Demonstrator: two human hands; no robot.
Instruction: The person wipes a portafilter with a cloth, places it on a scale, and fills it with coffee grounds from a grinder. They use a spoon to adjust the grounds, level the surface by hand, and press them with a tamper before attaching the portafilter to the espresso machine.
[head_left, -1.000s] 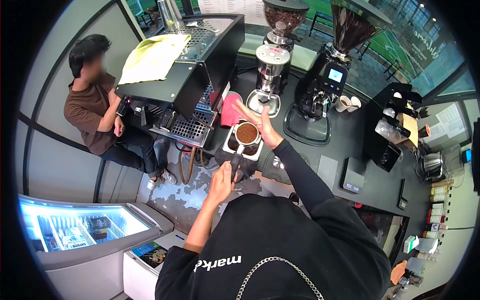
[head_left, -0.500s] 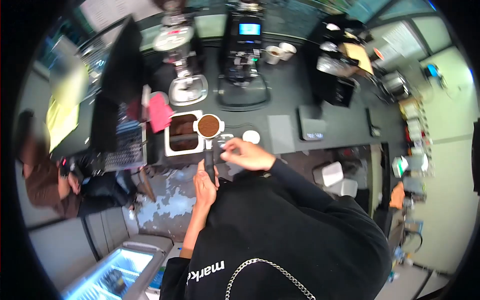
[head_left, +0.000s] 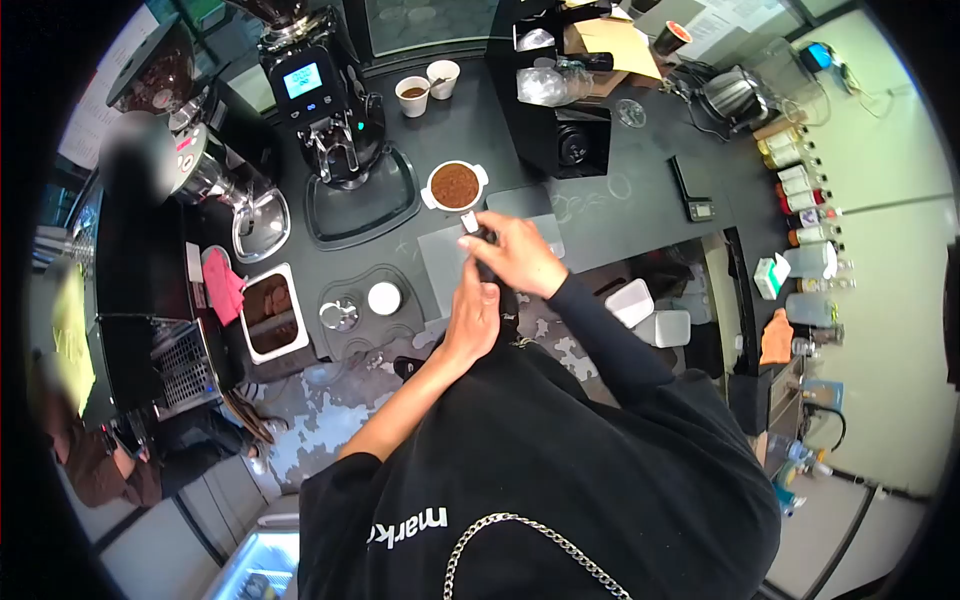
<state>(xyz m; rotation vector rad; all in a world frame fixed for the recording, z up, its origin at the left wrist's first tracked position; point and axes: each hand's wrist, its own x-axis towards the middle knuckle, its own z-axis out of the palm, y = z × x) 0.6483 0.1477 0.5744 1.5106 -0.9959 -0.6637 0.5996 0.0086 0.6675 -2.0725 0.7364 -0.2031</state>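
A portafilter (head_left: 431,194) with a white ring round its basket is held out over the counter, its round head pointing away from me. Brown ground coffee (head_left: 456,185) fills the basket, its surface slightly uneven. My left hand (head_left: 472,320) is closed around the lower part of the black handle. Higher up, my right hand (head_left: 520,256) grips the handle near the metal neck. Partly behind the portafilter and my right hand lie a grey mat (head_left: 438,265) and a dark flat scale (head_left: 525,205). The handle is mostly hidden by my fingers.
A black grinder (head_left: 318,105) with a lit screen stands at the back left. Two paper cups (head_left: 412,97) are beside it. To the left lie a tamping mat (head_left: 345,283), a white-rimmed container (head_left: 290,345) and a pink cloth (head_left: 222,285). Another person (head_left: 110,465) sits at far left.
My view has swung right, and both hands have carried the portafilter rightward, from beside the white-rimmed container to the mat and scale. My right hand has closed onto the handle.
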